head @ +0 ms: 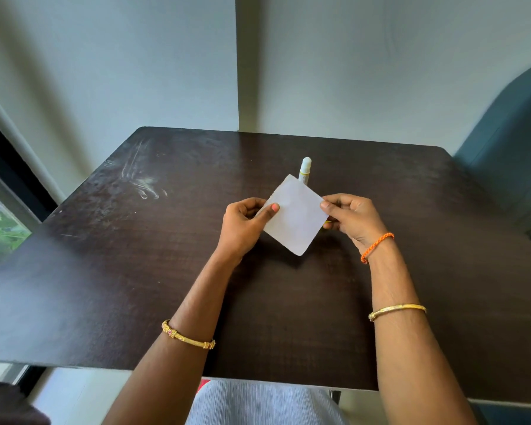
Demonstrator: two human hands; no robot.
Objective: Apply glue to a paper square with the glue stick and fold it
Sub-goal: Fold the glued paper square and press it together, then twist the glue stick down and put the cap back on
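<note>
While both forearms reach in over the near edge of a dark brown wooden table (105, 286), a person holds a white paper square (295, 214) above the middle of the tabletop, turned so its corners point up, down and sideways like a diamond. The left hand (242, 228) pinches the square's left corner, thumb on the upper face and curled fingers behind it. The right hand (353, 219) pinches the right corner the same way, and a sliver of yellow shows beneath its fingers, possibly a small object tucked there, though the view is too poor to say. Just behind the paper's top corner, towards the table's far edge, a white glue stick with a yellow band (305, 170) stands upright, its lower part hidden by the sheet. A gold bangle (187, 337) circles the left forearm; another gold bangle (397, 311) and an orange braided thread bracelet (376, 246) sit on the right. A teal upholstered chair (509, 142) stands off the table's far right corner, against a pale wall (135, 56).
</note>
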